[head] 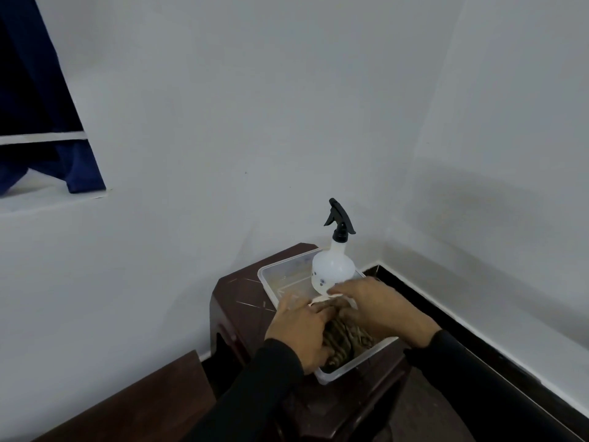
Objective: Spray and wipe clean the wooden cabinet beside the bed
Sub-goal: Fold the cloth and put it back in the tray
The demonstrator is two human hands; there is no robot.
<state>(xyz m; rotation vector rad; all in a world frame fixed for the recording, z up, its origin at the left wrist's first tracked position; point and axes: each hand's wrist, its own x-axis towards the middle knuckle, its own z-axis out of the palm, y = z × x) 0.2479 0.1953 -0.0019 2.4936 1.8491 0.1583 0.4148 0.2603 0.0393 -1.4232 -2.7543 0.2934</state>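
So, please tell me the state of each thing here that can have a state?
spray bottle: upright in the far end of the bin, trigger untouched.
plastic bin: open, no lid, on the cabinet.
striped cloth: crumpled in the near end of the bin, under both hands.
left hand: resting on the cloth; grip unclear.
right hand: on the cloth, beside the bottle's base; grip unclear.
wooden cabinet: bin still on top.

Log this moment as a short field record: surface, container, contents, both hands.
surface: dark wooden cabinet in the wall corner
container: clear plastic tub on the cabinet top
contents: white spray bottle with black trigger, upright at the far end; striped cloth at the near end
left hand: in the tub, on the cloth
right hand: in the tub, on the cloth, beside the bottle base
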